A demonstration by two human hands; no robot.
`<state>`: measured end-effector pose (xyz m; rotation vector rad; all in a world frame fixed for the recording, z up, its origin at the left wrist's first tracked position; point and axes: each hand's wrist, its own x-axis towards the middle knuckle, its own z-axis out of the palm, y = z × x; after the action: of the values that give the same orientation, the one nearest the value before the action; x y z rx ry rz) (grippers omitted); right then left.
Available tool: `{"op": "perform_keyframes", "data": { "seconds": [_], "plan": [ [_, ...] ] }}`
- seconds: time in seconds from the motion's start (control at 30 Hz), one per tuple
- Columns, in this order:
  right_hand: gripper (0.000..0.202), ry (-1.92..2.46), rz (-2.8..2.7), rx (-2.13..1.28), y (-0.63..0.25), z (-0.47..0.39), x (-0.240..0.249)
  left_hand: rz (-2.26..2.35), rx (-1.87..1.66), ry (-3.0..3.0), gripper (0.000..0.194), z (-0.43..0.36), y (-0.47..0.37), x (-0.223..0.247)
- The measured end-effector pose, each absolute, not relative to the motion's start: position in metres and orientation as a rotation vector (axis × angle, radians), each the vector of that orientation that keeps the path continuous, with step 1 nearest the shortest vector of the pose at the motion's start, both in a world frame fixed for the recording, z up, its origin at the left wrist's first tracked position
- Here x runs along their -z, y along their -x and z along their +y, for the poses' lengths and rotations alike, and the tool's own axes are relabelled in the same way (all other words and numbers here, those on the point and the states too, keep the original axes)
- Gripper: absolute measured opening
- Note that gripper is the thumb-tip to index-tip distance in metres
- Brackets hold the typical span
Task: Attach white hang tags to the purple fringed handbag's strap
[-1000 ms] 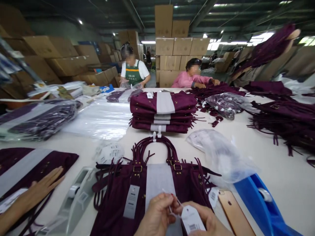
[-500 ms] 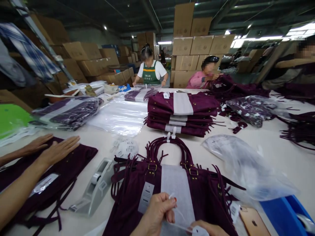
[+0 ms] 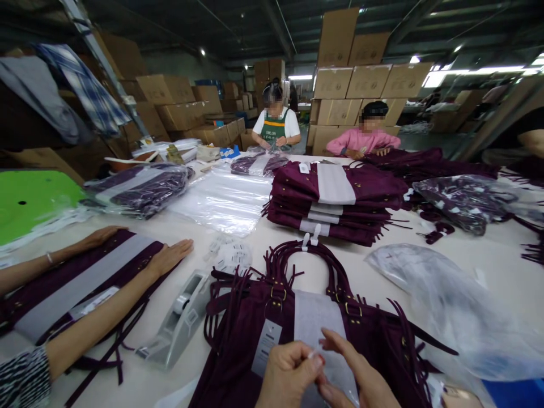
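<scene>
Both hands low at frame bottom, wrists cut off. Left hand [image 3: 291, 371] curled closed, thumb and fingers pinching something tiny and pale at the fingertips, too small to tell what. Right hand [image 3: 359, 374] half open, fingers stretched toward the left fingertips, touching them; cannot tell if it grips anything. Both rest over the purple bag [image 3: 297, 328], on its white paper strip [image 3: 312, 320]. Bag lies flat, handles [image 3: 308, 260] pointing away from the person, bottom edge hidden by the hands and cut by the frame. Grey tag [image 3: 266, 354] on the bag just left of the left hand.

Tape dispenser [image 3: 178, 323] just left of the bag, touching its fringe. Further left of the bag, a co-worker's two hands [image 3: 168, 258] pressed flat on another purple bag [image 3: 72, 283], that bag partly cut off. Clear plastic bag [image 3: 450, 306] right of the purple bag, crumpled, contents unclear. Stack of folded bags [image 3: 335, 201] beyond the handles, near but apart. Small pile of white tags [image 3: 232, 255] left of the handles, blurry. Bare table [image 3: 348, 272] shows between handles and stack, narrow gap. Two people at the far edge beyond the stack
</scene>
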<state>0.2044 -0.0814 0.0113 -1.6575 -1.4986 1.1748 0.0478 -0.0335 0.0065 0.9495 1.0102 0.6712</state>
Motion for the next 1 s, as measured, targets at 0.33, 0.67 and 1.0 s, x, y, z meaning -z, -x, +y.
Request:
{"op": "perform_keyframes", "data": {
  "seconds": [0.33,0.67,1.0],
  "plan": [
    [0.037,1.519,-1.155,-1.266,-0.145,-0.052,0.01,1.191,-0.778,-1.053,0.03,-0.002,-0.021,0.006],
    [0.034,1.651,-1.136,-1.172,-0.142,0.002,0.009,1.168,-0.732,-1.047,0.024,0.054,-0.02,0.015],
    [0.027,1.609,-0.958,-1.262,-0.139,0.025,0.018,1.226,-0.779,-0.94,0.023,0.079,-0.021,0.02]
  ]
}}
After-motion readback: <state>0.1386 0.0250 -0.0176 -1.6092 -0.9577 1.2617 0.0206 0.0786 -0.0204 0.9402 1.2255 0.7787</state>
